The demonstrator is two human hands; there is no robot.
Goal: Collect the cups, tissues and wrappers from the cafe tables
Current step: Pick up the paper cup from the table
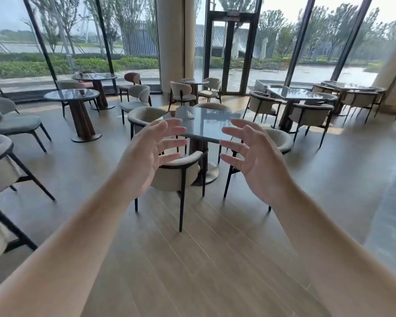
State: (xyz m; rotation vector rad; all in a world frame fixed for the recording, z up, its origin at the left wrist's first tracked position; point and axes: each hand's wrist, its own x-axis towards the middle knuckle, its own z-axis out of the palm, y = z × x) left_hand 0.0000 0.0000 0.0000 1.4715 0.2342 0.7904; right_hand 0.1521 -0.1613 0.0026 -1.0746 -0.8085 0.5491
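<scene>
Both grips, your left hand [144, 156] and right hand [258, 161], are spread wide with nothing in them, so no pickup looks started: the brown cup [173, 113] and white tissue [190, 115] sit on the square counter [206, 126] ahead

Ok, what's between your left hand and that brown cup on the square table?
In the head view, a bare stretch of the square table separates the left hand from the brown cup; a tissue lies right of the cup.

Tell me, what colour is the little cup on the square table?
Brown, as the head view shows: the cup stands at the square table's far left corner.
</scene>
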